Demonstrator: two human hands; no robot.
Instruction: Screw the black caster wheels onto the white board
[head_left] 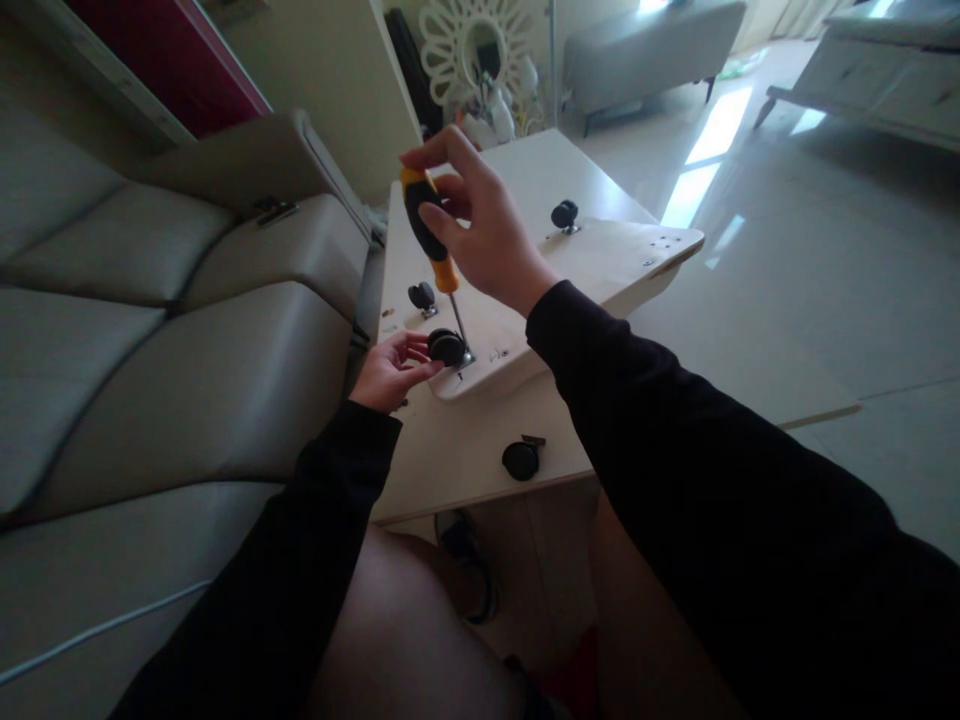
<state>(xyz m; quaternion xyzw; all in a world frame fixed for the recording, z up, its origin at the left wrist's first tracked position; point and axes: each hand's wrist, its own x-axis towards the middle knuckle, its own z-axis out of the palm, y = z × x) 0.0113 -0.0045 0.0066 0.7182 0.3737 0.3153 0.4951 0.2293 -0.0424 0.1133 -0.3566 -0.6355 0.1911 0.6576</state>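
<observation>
My right hand [480,220] is closed around the black and yellow handle of a screwdriver [429,228], which stands nearly upright. Its tip meets the metal plate of a black caster wheel [445,348] at the near left corner of a white board [517,340]. From the left, my left hand [391,370] grips this caster between thumb and fingers. Two more casters stand upright on the board, one at the left edge [421,296] and one farther back [565,215]. A loose caster [520,460] lies on the white table [442,470] near its front edge.
A grey padded sofa [247,370] runs along the left, with a dark object [277,213] on it. Behind the table are a white ornate mirror [480,50] and a grey bench [652,55]. A white cabinet [885,75] stands at the far right on the tiled floor.
</observation>
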